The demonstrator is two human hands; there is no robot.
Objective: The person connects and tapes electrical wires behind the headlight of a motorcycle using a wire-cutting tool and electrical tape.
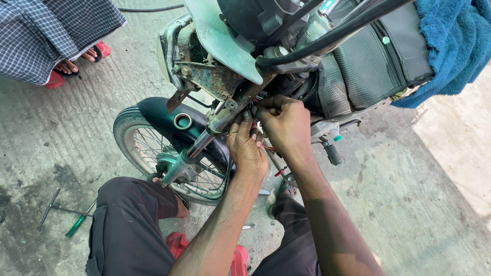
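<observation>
A dark green motorcycle [220, 46] stands in front of me with its headlight off and a rusty bracket [207, 76] bared. Both my hands reach into the wiring behind the fork top. My left hand [246, 145] presses against the fork tube [204, 138], fingers pinched on thin wires. My right hand [284, 122] is curled just to its right, gripping the same bundle of coloured wires [261, 98]. The front wheel [169, 153] with its black mudguard sits between my knees.
A green-handled screwdriver [76, 225] and a T-handle wrench [51, 204] lie on the concrete at lower left. Another person's sandalled feet [76, 61] and checked cloth are at upper left. A blue towel [450, 41] drapes the tank. A red stool [179, 245] is under me.
</observation>
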